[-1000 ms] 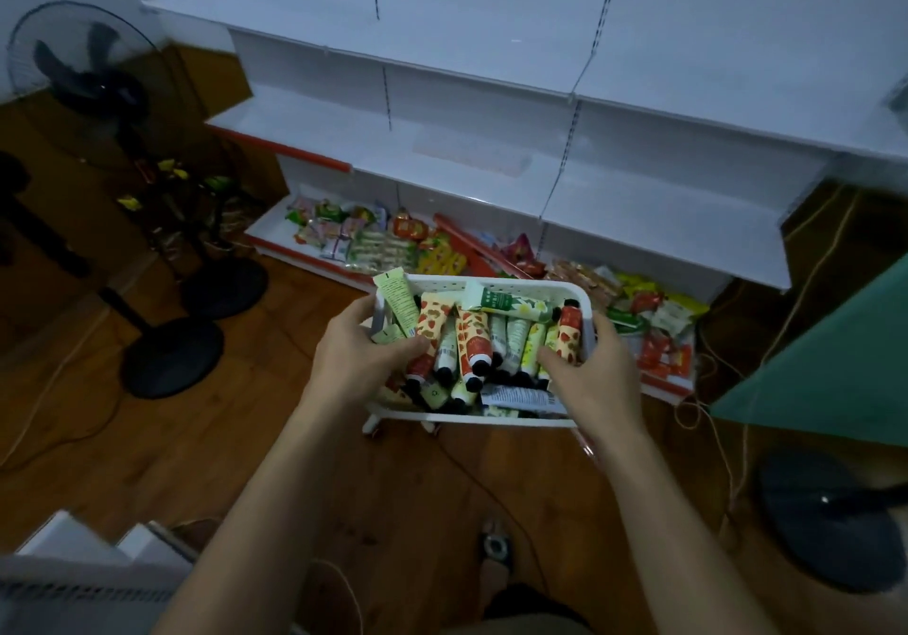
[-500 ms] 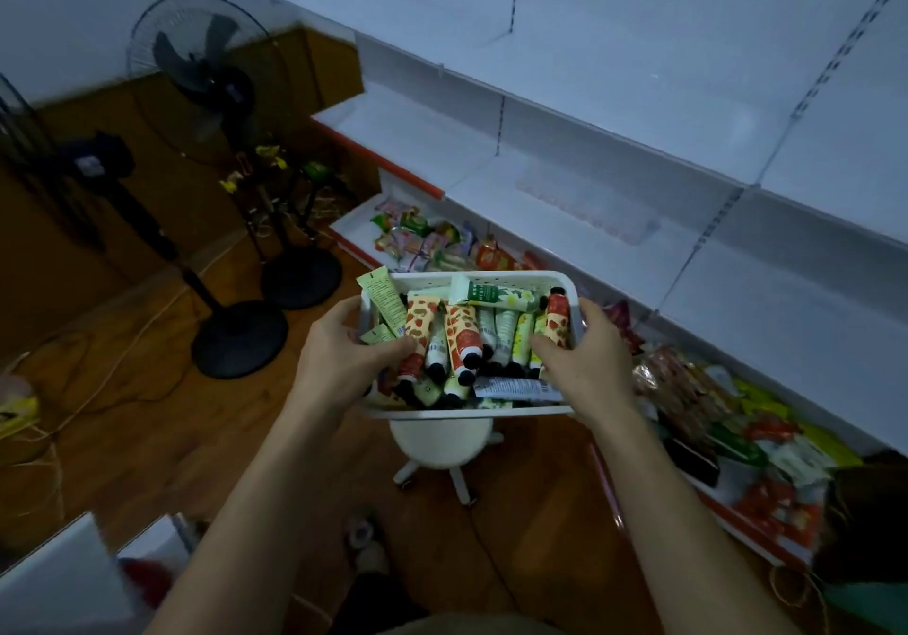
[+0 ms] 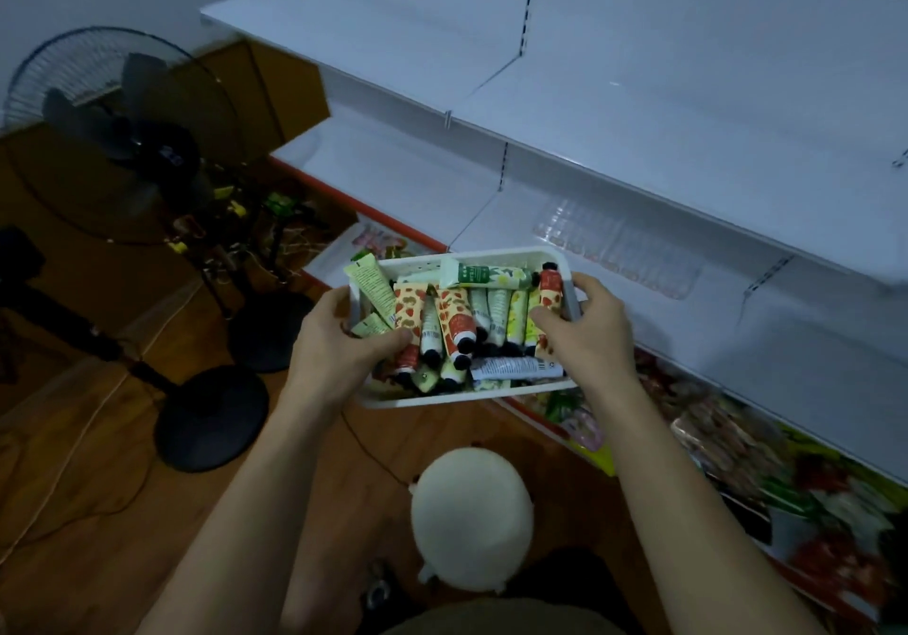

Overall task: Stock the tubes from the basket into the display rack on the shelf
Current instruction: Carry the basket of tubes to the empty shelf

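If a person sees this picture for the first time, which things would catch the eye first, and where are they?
The eye goes first to the white basket in the middle, full of colourful tubes, gripped at its sides by the left hand and the right hand. Just behind it, a clear display rack lies on the white shelf. A dark standing fan stands at the left, and a round white stool is below the basket.

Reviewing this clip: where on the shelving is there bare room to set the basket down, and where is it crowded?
Bare shelf lies left of the clear display rack, up to the shelf joint, and more to the rack's right. The shelf above looks bare too. The bottom shelf is crowded with packets. Both hands, left hand and right hand, hold the basket.
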### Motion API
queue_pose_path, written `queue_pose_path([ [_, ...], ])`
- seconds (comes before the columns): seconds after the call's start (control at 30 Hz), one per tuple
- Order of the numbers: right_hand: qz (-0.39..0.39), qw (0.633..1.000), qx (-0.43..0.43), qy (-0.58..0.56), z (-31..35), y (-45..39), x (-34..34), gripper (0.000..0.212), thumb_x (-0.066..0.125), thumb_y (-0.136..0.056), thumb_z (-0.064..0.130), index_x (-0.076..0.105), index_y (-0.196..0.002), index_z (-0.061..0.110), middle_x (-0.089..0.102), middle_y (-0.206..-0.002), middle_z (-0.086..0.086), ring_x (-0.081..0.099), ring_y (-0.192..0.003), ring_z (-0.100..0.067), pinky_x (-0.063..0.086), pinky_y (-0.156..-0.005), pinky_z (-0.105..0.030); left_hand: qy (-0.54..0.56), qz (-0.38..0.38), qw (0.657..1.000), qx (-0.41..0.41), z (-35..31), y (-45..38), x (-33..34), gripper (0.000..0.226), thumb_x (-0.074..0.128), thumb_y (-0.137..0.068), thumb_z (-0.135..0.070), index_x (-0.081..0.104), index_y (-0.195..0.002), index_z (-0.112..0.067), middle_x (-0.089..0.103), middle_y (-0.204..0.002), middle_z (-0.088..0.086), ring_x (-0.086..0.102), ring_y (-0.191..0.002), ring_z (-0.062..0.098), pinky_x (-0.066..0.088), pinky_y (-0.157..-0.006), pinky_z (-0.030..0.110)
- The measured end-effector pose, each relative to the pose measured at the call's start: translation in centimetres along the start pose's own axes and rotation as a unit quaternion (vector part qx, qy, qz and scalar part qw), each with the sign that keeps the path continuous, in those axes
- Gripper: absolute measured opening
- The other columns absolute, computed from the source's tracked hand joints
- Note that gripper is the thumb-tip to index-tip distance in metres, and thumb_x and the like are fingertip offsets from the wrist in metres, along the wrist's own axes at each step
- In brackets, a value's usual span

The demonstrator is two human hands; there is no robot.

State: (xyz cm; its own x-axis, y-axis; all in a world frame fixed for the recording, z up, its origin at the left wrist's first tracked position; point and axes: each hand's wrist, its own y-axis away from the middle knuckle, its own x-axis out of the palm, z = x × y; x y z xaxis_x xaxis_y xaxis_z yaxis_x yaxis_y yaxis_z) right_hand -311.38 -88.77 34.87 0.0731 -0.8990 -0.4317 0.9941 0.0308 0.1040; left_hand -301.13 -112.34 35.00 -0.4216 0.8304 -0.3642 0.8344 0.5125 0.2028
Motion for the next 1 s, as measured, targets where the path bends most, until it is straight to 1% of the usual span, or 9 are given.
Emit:
queue_pose_path([
  [0.13,0.009,1.0,-0.002,0.008,0.5,-6.9,1.3,0.038,0.074,-0.085,0.024,0.062,-0.122,0.027,0.068,-0.093,0.009,0.069,-0.074,-0.014,0.062,-0.074,-0.044,-0.008,-0.006,1.0,0.0,-1.6,-5.9,1.6,0.079,0.089,-0.071,-0.035,0.048,-0.138,-0.025,0.057,-0.11,-0.009,0.063,-0.09,0.007,0.061,-0.076,0.039],
  [0.3,0.071,0.997,-0.025,0.013,-0.5,-15.8,2.4,0.033,0.073,-0.088,0.02,0.057,-0.114,0.03,0.067,-0.093,0.01,0.067,-0.062,-0.005,0.057,-0.059,-0.025,-0.01,-0.053,0.998,-0.029,-2.2,-12.4,5.2,0.088,0.091,-0.067,-0.04,0.045,-0.141,-0.026,0.057,-0.126,0.004,0.066,-0.1,0.022,0.06,-0.084,0.049],
  [0.5,0.1,0.994,-0.029,0.017,-2.3,-25.5,4.9,0.037,0.074,-0.084,0.022,0.061,-0.118,0.029,0.07,-0.095,0.004,0.071,-0.075,-0.017,0.063,-0.071,-0.046,-0.01,-0.082,0.995,-0.063,-1.5,-19.6,9.4,0.095,0.09,-0.054,-0.057,0.048,-0.134,-0.029,0.058,-0.122,0.0,0.066,-0.104,0.028,0.059,-0.084,0.054],
  [0.6,0.085,0.996,-0.01,0.018,-3.1,-29.3,7.0,0.045,0.074,-0.085,0.023,0.058,-0.127,0.024,0.068,-0.104,0.004,0.069,-0.078,-0.013,0.062,-0.076,-0.041,-0.013,-0.063,0.996,-0.068,-1.0,-24.2,10.2,0.075,0.09,-0.069,-0.038,0.047,-0.13,-0.03,0.056,-0.108,-0.01,0.069,-0.088,0.021,0.06,-0.076,0.049],
  [0.67,0.059,0.998,0.006,0.01,-3.9,-31.6,9.1,0.045,0.075,-0.086,0.024,0.056,-0.127,0.028,0.064,-0.101,0.009,0.067,-0.081,-0.01,0.061,-0.079,-0.037,-0.024,-0.042,0.997,-0.055,-0.3,-27.9,10.3,0.079,0.089,-0.071,-0.037,0.045,-0.136,-0.027,0.053,-0.103,-0.015,0.067,-0.083,0.014,0.059,-0.074,0.043],
  [0.77,-0.003,1.0,0.012,-0.014,-6.5,-35.3,13.5,0.061,0.075,-0.087,0.026,0.051,-0.143,0.022,0.062,-0.127,0.002,0.065,-0.106,-0.011,0.057,-0.091,-0.031,-0.033,0.002,0.999,-0.018,3.0,-34.8,10.7,0.09,0.091,-0.065,-0.044,0.043,-0.139,-0.03,0.061,-0.114,-0.006,0.072,-0.086,0.019,0.061,-0.079,0.047],
  [0.83,-0.013,1.0,0.005,-0.028,-7.5,-36.6,14.8,0.057,0.074,-0.089,0.022,0.052,-0.141,0.02,0.062,-0.115,0.008,0.064,-0.088,0.009,0.05,-0.069,-0.007,-0.027,0.003,1.0,0.01,4.5,-37.5,11.3,0.09,0.092,-0.063,-0.045,0.045,-0.137,-0.03,0.063,-0.116,-0.009,0.072,-0.09,0.018,0.061,-0.081,0.048],
  [0.87,-0.016,0.999,-0.002,-0.031,-8.2,-37.2,15.1,0.052,0.074,-0.089,0.021,0.055,-0.137,0.021,0.062,-0.105,0.012,0.064,-0.082,0.009,0.045,-0.06,-0.003,-0.024,-0.001,1.0,0.015,5.0,-38.4,11.7,0.09,0.093,-0.062,-0.045,0.046,-0.137,-0.028,0.062,-0.118,-0.009,0.072,-0.092,0.017,0.061,-0.081,0.047],
  [1.0,-0.064,0.996,-0.051,-0.035,-13.1,-40.1,16.9,0.032,0.076,-0.086,0.021,0.066,-0.114,0.033,0.069,-0.092,0.009,0.067,-0.066,0.003,0.053,-0.055,-0.017,0.008,0.008,0.998,0.056,9.1,-42.2,15.2,0.081,0.09,-0.07,-0.029,0.048,-0.138,-0.021,0.058,-0.105,-0.019,0.071,-0.078,0.0,0.062,-0.067,0.028],
])
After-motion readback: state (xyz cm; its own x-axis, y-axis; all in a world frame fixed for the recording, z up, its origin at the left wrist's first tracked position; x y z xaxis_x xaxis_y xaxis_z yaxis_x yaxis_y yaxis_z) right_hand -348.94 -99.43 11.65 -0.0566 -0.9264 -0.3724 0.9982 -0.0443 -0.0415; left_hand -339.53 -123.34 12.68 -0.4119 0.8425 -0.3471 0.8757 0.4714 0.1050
